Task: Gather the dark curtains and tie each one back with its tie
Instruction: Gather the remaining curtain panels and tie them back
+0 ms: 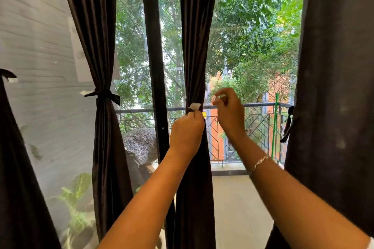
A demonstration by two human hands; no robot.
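Note:
Several dark curtains hang at a glass door. The middle curtain (195,46) is gathered into a narrow bunch, and its tie (195,106) with a white tag wraps its waist. My left hand (187,132) pinches one end of that tie against the curtain. My right hand (228,110), just right of the bunch, pinches the other white-tipped end. The curtain to the left (101,46) is bound by a knotted dark tie (104,95). At the right edge a wide curtain (332,87) hangs loose with its tie (288,125) dangling.
A black door frame (154,66) stands between the two left curtains. Beyond the glass are a balcony floor (238,208), a metal railing (253,127) and trees. Another tied dark curtain (18,168) sits at the far left against a grey wall.

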